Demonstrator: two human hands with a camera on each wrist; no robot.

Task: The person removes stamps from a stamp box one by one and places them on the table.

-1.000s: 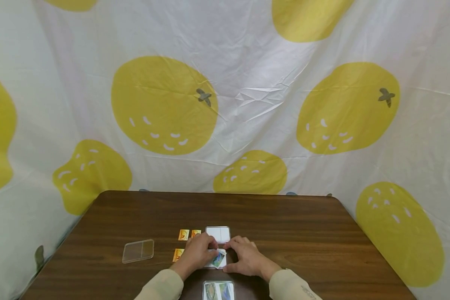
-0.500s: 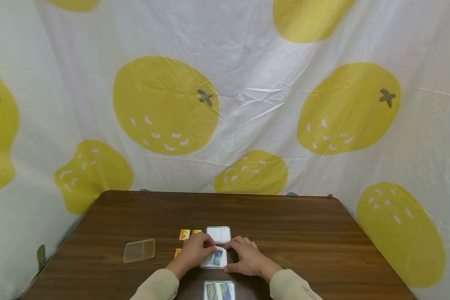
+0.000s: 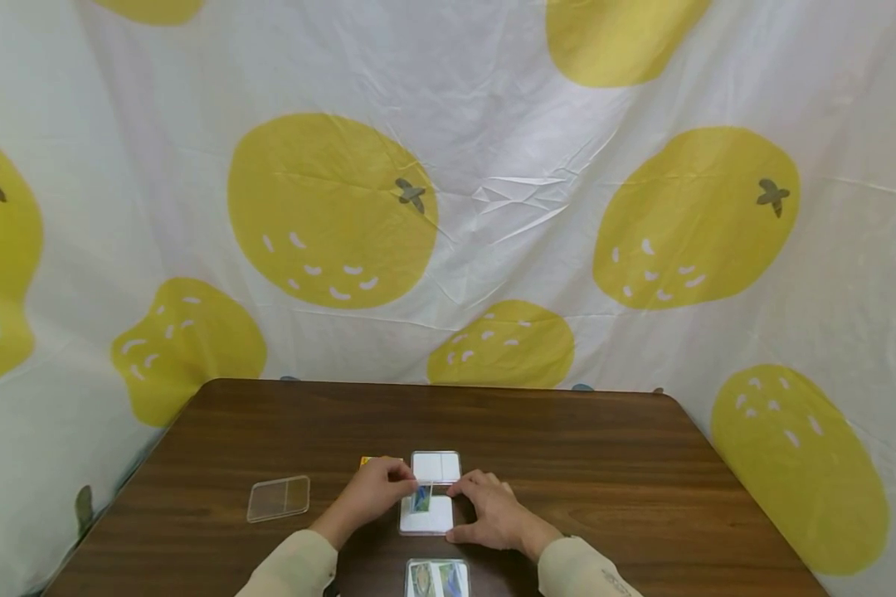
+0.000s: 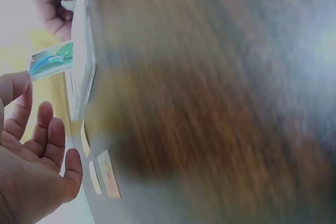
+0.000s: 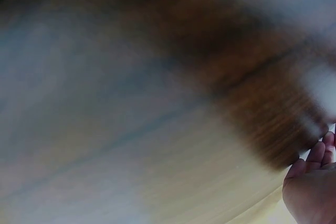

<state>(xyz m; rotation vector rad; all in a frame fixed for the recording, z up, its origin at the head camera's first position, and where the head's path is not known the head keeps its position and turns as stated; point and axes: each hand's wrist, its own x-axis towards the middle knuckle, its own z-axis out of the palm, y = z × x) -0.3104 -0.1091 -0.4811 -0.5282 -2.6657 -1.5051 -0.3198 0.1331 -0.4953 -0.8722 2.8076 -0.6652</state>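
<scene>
Your left hand (image 3: 376, 493) pinches a small picture card (image 3: 421, 497) between thumb and index finger, with the tips nearly together on one corner; in the left wrist view, your other fingers curl loosely, away from the card. That card, printed in blue and green, stands up from the white face of the middle case (image 3: 427, 522), above its far part; you cannot tell from these views whether its lower edge touches the case. Your right hand (image 3: 490, 512) holds that same case by its right side, thumb and index finger spread wide, the thumb at the near corner and the index finger at the far one. The right wrist view is mostly blurred and shows only part of your hand at its lower right. Just beyond the middle case lies the far case (image 3: 435, 467), its white face split by a thin line. Nearer to you, apart from the middle one, sits the near case (image 3: 436, 579), with two picture cards side by side in it, cut off by the bottom of the head view. Orange cards (image 4: 108, 177) lie beyond your left hand, which partly hides them in the head view. Well to the left is a clear lid (image 3: 279, 499), flat on the brown wood-grain desk (image 3: 582, 473). Behind the desk hangs a white cloth (image 3: 485, 108) printed with big yellow fruit. Pale sleeves (image 3: 291, 565) cover your forearms.
</scene>
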